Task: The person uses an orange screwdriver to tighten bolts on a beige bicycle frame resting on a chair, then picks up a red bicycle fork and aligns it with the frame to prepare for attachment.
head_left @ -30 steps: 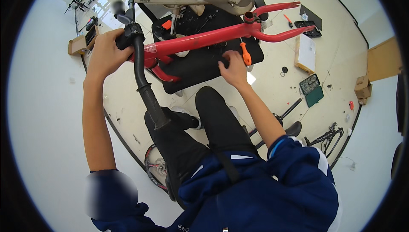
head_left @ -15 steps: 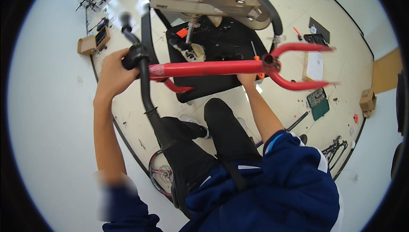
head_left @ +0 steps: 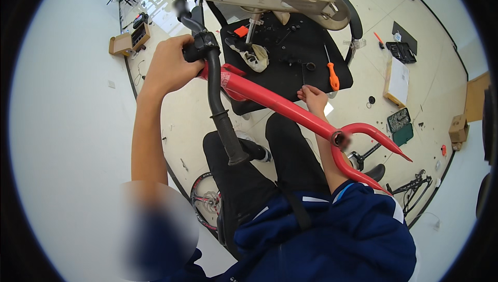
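Fingers of the left hand (head_left: 174, 67) are curled firmly round the black handlebar (head_left: 215, 95) at its middle clamp, right beside the near-left end of the red bike frame (head_left: 280, 104); whether that hand grips the frame too, or whether bar and frame are joined, I cannot tell. Fingers of the right hand (head_left: 315, 99) are bent with the tips close together at the front edge of the chair seat (head_left: 280, 74), by a thin dark rod (head_left: 304, 74), but the view does not show whether they have hold of it. What has changed is the slant of the frame: it rose toward its forked end a second ago, lay level half a second ago, and now slopes down to the right, so that its tube crosses in front of the right forearm (head_left: 328, 152) and the two prongs (head_left: 378, 134) lie low on that side. The right hand, mostly hidden behind the tube half a second ago, shows again. For the work in hand, this seems to clear the view of the orange-handled screwdriver (head_left: 333, 77) and the black ring (head_left: 310, 66) on the seat, while the left hand alone appears to steady bar and frame.
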Demonstrator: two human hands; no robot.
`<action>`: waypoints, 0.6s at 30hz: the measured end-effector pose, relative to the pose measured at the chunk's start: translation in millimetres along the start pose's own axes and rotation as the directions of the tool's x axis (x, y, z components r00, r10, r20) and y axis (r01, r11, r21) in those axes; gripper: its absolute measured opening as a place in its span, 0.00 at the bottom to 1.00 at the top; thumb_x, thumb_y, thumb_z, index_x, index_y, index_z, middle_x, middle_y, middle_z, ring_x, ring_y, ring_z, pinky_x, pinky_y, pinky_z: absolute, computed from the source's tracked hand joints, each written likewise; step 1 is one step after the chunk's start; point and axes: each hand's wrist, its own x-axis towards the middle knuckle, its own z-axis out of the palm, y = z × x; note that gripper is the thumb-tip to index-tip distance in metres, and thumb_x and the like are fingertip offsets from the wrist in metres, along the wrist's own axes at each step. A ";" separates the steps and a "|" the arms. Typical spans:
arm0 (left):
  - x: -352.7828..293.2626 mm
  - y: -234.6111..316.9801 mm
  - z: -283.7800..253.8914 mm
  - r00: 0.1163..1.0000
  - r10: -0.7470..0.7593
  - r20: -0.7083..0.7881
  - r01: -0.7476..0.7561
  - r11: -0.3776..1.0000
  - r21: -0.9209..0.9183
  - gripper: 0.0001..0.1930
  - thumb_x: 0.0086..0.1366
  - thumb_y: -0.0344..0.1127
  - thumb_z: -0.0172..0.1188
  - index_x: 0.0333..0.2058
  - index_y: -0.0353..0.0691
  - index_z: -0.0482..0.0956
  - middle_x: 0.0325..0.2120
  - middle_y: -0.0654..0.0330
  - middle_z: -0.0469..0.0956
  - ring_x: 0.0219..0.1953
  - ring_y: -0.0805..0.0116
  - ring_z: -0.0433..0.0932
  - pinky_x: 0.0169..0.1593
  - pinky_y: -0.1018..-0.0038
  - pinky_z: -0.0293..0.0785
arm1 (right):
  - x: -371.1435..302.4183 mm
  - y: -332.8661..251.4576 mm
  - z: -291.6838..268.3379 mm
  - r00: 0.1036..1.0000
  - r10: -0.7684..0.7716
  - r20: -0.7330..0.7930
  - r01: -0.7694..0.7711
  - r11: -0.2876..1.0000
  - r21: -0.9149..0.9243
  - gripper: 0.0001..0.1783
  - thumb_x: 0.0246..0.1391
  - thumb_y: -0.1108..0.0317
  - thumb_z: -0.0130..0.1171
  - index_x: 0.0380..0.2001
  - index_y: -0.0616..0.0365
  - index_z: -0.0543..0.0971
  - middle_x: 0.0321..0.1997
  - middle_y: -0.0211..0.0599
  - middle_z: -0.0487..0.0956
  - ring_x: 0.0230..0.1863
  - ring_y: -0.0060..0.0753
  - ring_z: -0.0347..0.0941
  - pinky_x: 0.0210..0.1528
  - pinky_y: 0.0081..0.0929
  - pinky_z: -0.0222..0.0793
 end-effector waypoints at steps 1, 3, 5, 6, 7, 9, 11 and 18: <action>-1.0 -0.1 -0.6 1.000 -0.003 -0.008 0.004 1.000 0.009 0.13 0.45 0.33 0.66 0.28 0.31 0.78 0.17 0.57 0.73 0.19 0.69 0.71 0.29 0.73 0.68 | 1.5 1.7 -1.0 1.000 0.010 0.003 -0.010 1.000 -0.015 0.13 0.57 0.73 0.62 0.42 0.74 0.79 0.34 0.46 0.82 0.32 0.35 0.82 0.36 0.26 0.81; -3.2 1.4 0.3 1.000 -0.022 -0.014 0.022 0.999 -0.031 0.14 0.44 0.33 0.65 0.29 0.30 0.79 0.18 0.52 0.74 0.20 0.65 0.72 0.29 0.71 0.69 | 0.2 1.3 -3.4 1.000 0.011 0.008 -0.010 0.999 -0.050 0.13 0.57 0.73 0.61 0.41 0.74 0.79 0.33 0.45 0.82 0.31 0.34 0.82 0.35 0.26 0.81; -4.3 2.4 0.4 0.999 -0.038 -0.014 0.037 0.998 -0.044 0.14 0.44 0.33 0.65 0.29 0.29 0.79 0.18 0.50 0.75 0.20 0.63 0.72 0.30 0.70 0.70 | 0.7 0.1 -2.1 1.000 -0.018 0.011 0.019 0.997 -0.080 0.12 0.57 0.74 0.60 0.40 0.74 0.79 0.32 0.45 0.82 0.30 0.33 0.81 0.34 0.24 0.80; -4.9 1.6 -0.5 0.999 -0.044 -0.011 0.043 0.998 -0.037 0.14 0.44 0.33 0.65 0.30 0.29 0.79 0.19 0.49 0.75 0.20 0.62 0.73 0.30 0.70 0.70 | 0.5 4.7 -3.2 1.000 -0.011 0.007 0.012 0.998 -0.054 0.12 0.57 0.74 0.60 0.40 0.74 0.79 0.31 0.45 0.82 0.30 0.33 0.81 0.33 0.24 0.80; -5.5 1.6 -1.0 0.999 -0.049 -0.008 0.049 0.998 -0.030 0.15 0.44 0.34 0.65 0.30 0.29 0.79 0.19 0.49 0.76 0.20 0.62 0.73 0.30 0.70 0.71 | -0.8 14.1 -4.4 1.000 -0.005 0.002 0.005 1.000 -0.028 0.12 0.57 0.74 0.60 0.40 0.73 0.80 0.31 0.44 0.82 0.30 0.32 0.81 0.33 0.25 0.80; -2.8 7.9 -0.3 1.000 -0.027 -0.008 0.027 1.000 -0.003 0.15 0.44 0.34 0.65 0.30 0.29 0.80 0.19 0.49 0.76 0.21 0.62 0.74 0.30 0.70 0.71 | -0.9 24.5 -8.3 0.999 -0.039 -0.011 0.039 0.999 -0.019 0.11 0.57 0.73 0.61 0.39 0.73 0.80 0.30 0.44 0.82 0.29 0.31 0.81 0.31 0.25 0.80; -3.3 6.2 0.7 1.000 0.012 -0.023 -0.011 1.000 0.027 0.15 0.44 0.34 0.66 0.29 0.30 0.80 0.18 0.49 0.75 0.21 0.61 0.75 0.30 0.69 0.70 | -8.4 10.9 -6.9 0.999 -0.035 -0.009 0.033 0.984 -0.177 0.13 0.55 0.71 0.63 0.38 0.73 0.80 0.29 0.42 0.82 0.29 0.29 0.81 0.32 0.24 0.79; 2.7 -16.2 -2.1 0.998 -0.034 -0.053 0.032 0.999 -0.042 0.16 0.42 0.37 0.67 0.27 0.30 0.80 0.17 0.51 0.75 0.21 0.61 0.72 0.31 0.69 0.70 | 1.7 -9.3 -39.8 0.967 -0.073 0.242 0.118 0.977 -0.178 0.07 0.56 0.71 0.60 0.26 0.63 0.77 0.22 0.30 0.76 0.25 0.23 0.76 0.29 0.23 0.75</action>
